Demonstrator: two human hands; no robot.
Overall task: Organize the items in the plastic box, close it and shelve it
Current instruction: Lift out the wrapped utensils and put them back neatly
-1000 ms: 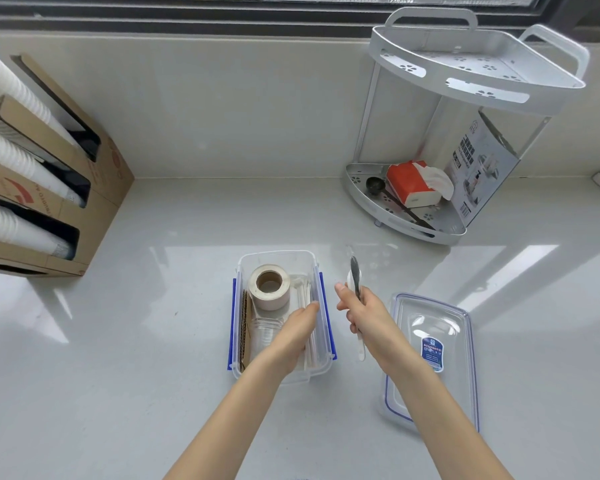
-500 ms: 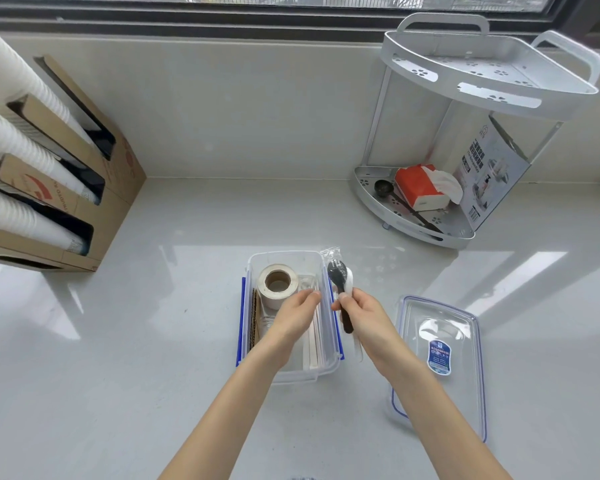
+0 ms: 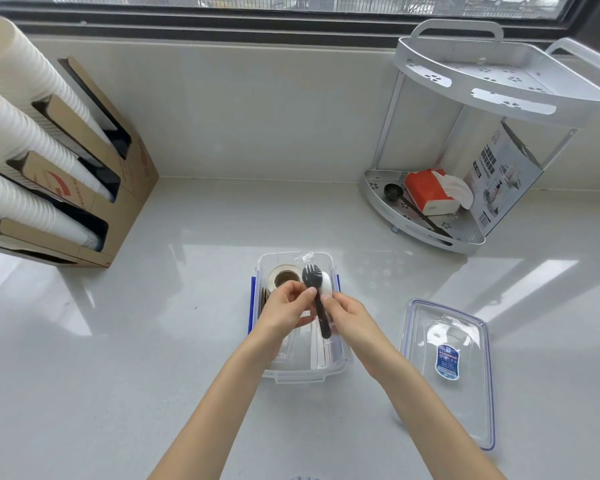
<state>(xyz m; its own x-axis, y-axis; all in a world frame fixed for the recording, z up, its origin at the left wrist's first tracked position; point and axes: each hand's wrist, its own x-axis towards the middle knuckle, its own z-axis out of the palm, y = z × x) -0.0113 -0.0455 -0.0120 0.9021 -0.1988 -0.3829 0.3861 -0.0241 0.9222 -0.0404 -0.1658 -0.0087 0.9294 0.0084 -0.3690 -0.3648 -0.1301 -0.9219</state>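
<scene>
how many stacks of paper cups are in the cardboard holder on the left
3: a top stack, a middle stack and a bottom stack, each in its own slot; any further left would be out of view.

The box (image 3: 300, 370) sits on the counter (image 3: 118, 341) right in front of me; its lid (image 3: 447, 375) lies to the right; my hands (both over the box) hold a spork (image 3: 315, 292); the cup holder (image 3: 66, 188) stands far left; the rack (image 3: 465, 140) far right.
</scene>
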